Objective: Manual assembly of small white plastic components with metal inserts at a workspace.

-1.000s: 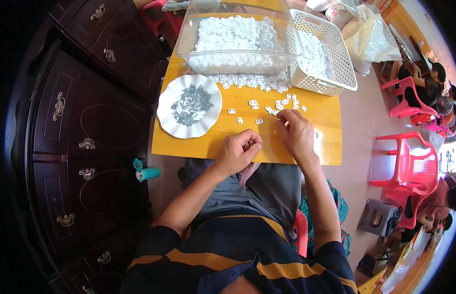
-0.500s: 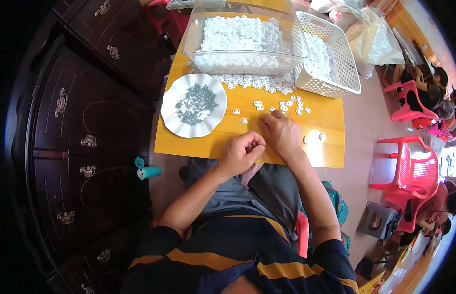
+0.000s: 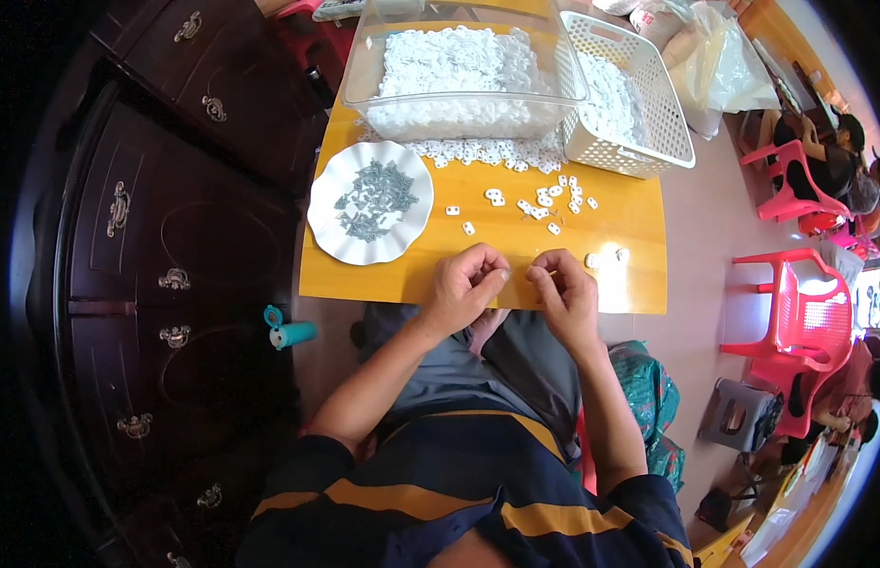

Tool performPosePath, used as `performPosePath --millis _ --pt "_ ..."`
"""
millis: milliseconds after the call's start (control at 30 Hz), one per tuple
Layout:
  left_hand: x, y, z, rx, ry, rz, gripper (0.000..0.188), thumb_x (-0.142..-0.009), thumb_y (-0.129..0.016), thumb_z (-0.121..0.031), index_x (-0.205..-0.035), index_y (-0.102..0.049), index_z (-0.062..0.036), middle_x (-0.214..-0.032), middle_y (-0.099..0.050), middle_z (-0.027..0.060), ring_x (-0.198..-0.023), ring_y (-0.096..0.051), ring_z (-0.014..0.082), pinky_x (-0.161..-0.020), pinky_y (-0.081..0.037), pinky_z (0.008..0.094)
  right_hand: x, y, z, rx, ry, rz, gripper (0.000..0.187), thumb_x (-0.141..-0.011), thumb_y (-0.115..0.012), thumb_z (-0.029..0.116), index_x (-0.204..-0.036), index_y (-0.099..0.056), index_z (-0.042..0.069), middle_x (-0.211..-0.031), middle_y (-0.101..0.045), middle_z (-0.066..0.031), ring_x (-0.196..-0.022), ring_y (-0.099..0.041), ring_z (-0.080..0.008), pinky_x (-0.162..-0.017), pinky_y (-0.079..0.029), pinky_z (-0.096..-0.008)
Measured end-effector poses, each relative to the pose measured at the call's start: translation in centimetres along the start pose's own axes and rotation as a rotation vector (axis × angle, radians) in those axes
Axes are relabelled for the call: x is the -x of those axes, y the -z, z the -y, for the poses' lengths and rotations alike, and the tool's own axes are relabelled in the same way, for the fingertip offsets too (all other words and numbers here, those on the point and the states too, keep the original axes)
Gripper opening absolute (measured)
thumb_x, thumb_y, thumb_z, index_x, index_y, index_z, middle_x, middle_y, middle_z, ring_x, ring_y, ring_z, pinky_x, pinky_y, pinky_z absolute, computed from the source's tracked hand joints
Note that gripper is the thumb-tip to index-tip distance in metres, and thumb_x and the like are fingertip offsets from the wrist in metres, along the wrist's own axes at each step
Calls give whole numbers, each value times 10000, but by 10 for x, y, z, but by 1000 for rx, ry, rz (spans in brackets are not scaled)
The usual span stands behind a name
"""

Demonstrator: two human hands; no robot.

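Observation:
Over the near edge of the wooden table [image 3: 364,284], my left hand [image 3: 466,289] has thumb and forefinger pinched together; anything between them is too small to name. A little to its right, my right hand [image 3: 565,295] is also pinched, its fingertips facing the left ones across a narrow gap. What it holds, if anything, cannot be made out. Several small white two-hole plastic pieces [image 3: 546,201] lie loose beyond the hands. A white scalloped plate [image 3: 326,232] on the left bears a pile of small grey metal screw-like parts [image 3: 378,194].
A clear plastic bin [image 3: 459,112] full of white pieces stands at the table's back, with more spilled before it. Beside it is a white perforated basket [image 3: 639,163]. Dark cabinets [image 3: 118,246] line the left; a pink chair [image 3: 785,312] and people are at right.
My right hand has drawn back from the loose white pieces toward me and turned, its fingertips now facing my left hand. My left hand has stayed nearly in place.

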State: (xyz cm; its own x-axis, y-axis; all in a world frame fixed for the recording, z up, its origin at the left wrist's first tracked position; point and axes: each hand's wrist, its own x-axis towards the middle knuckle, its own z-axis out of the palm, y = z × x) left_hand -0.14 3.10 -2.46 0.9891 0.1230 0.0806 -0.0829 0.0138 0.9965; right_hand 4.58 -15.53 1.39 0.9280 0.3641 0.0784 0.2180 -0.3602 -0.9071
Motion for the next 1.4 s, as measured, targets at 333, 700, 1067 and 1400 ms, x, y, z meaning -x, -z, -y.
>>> performPosePath --millis 333,700,1067,1400 --pt "-2 -12 -18 -64 71 134 60 -994 -628 -30 -1040 -628 9 -877 -636 -19 -775 -571 26 -688 -465 199 39 -3 -12 -555 -213 -106 154 -1010 -644 42 -1156 -675 1 -916 -646 17 -742 -557 -48 -677 -469 -206" --pt "-4 -27 -21 -135 57 257 76 -1031 -611 -84 -1041 -626 -11 -838 -623 -20 -680 -531 28 -599 -441 198 42 -3 -22 -516 -168 -118 180 -987 -661 41 -1164 -641 12 -896 -626 40 -743 -543 -17 -669 -449 -191" --pt "-3 -27 -23 -125 100 226 69 -995 -634 -58 -995 -629 11 -797 -668 40 -722 -612 83 -661 -507 261 42 -6 -28 -527 -160 -135 126 -960 -686 48 -1069 -625 30 -848 -587 60 -697 -503 6 -610 -412 -177" --pt "-5 -24 -26 -222 43 305 85 -1024 -625 -89 -1027 -623 -4 -833 -634 -9 -710 -547 40 -619 -451 215 42 -6 -26 -515 -174 -133 117 -947 -700 46 -1042 -631 38 -823 -597 65 -680 -504 9 -588 -412 -178"
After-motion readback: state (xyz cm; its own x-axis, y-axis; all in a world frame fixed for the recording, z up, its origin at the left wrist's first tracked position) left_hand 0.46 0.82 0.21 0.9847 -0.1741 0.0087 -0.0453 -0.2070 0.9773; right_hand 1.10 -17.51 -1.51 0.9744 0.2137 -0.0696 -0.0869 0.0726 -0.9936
